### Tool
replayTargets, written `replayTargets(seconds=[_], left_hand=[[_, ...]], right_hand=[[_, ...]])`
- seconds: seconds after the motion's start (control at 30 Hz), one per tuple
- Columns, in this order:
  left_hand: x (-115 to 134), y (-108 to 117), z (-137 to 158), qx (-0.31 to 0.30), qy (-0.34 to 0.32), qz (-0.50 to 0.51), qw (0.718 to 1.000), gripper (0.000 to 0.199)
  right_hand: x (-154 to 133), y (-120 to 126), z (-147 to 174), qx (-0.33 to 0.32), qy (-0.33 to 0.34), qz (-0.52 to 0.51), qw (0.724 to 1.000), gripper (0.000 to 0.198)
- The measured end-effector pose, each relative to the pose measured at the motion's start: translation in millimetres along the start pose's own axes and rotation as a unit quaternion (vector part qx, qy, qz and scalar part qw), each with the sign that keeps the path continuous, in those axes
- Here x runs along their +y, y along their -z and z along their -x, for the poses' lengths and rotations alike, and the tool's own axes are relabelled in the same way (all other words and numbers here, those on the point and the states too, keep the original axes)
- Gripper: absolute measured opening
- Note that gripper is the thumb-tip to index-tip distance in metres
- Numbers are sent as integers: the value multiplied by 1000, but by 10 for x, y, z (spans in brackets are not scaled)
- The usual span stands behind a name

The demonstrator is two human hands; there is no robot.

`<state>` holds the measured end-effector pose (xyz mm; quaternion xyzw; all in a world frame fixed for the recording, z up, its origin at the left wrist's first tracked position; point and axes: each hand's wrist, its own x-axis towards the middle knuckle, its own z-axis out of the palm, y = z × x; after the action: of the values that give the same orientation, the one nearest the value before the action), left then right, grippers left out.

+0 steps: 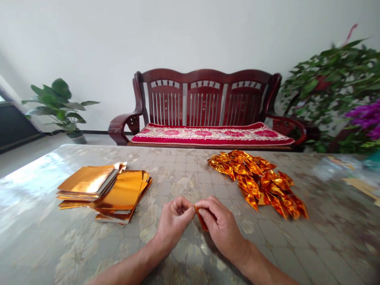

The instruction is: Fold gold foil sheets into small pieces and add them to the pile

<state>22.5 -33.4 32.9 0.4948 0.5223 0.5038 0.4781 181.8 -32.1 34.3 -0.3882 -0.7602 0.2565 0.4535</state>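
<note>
Orange foil between both hands

Bare left forearm and right forearm angle inward from the bottom edge. Left hand and right hand close together at center, fingertips almost meeting. Both pinch, thumb against index finger; remaining fingers curled in, partly hidden. Backs of hands face outward and up.

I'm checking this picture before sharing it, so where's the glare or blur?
Head view: bright glare whitens the table at far left; a shiny patch lights the stacked gold sheets; at right, the purple flowers and clear plastic look blurred.
</note>
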Motion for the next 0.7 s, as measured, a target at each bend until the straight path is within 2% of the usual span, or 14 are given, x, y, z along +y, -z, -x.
replayTargets(seconds=[0.23,0.43,0.53,0.6,0.7], left_hand=[[-5,9,12,-33,22,16,999,15],[1,18,56,-28,-85,-124,988,17],[-22,31,50,-34,-88,-148,984,23],[-47,52,31,-26,-79,-141,987,27],[-76,102,-4,14,-72,-119,990,29]], right_hand=[[12,11,4,-6,-17,23,1000,16],[4,15,15,-9,-26,38,999,16],[6,21,5,-15,-30,52,998,15],[20,25,-4,-4,-46,57,997,12],[52,31,-24,48,-92,36,994,28]])
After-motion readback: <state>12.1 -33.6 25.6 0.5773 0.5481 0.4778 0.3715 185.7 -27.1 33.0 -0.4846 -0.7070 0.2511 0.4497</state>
